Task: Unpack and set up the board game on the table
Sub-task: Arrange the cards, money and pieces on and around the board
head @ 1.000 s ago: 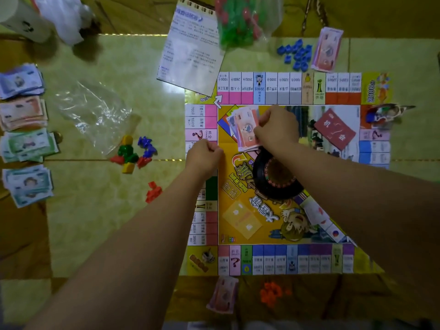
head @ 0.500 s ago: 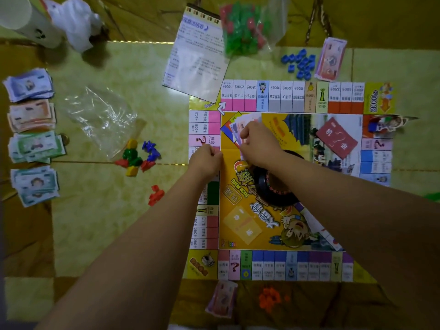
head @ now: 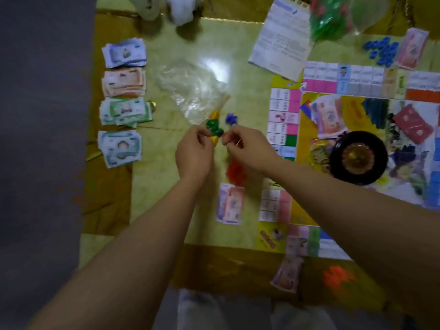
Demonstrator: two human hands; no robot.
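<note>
The game board (head: pixel 283 108) lies open on the table (head: pixel 166 198), at 3 o'clock from both hands and well apart from them. Nearest the person, at 5 o'clock, a few near notes (head: pixel 287 273) lie by the board's near corner, with orange pieces (head: pixel 337 276) to their right on the table's brown border. Further in, 2 loose notes (head: pixel 231 203) sit just beside the board's left edge. The red pawns (head: pixel 235 171) sit under the right wrist, partly hidden.

The left hand (head: pixel 194 151) and right hand (head: pixel 247 146) meet at mid-table, fingers curled, tips at the green pawns (head: pixel 213 128). Motion blur hides whether either hand pinches a pawn. A yellow pawn (head: pixel 215 114) and a blue pawn (head: pixel 231 118) stand at 12 o'clock, just beyond the fingertips. The clear plastic bag (head: pixel 192 91) lies further on.

At 9 o'clock, 4 money stacks (head: pixel 125 110) line the table's left edge. On the board sit a black spinner (head: pixel 359 157) and a pile of board notes (head: pixel 329 115). Farthest, at 1 o'clock, the rules sheet (head: pixel 283 41) overlaps the board's far corner, beside a bag of houses (head: pixel 331 17) and blue pieces (head: pixel 381 50).

Bare tabletop lies between the money stacks and the hands.
</note>
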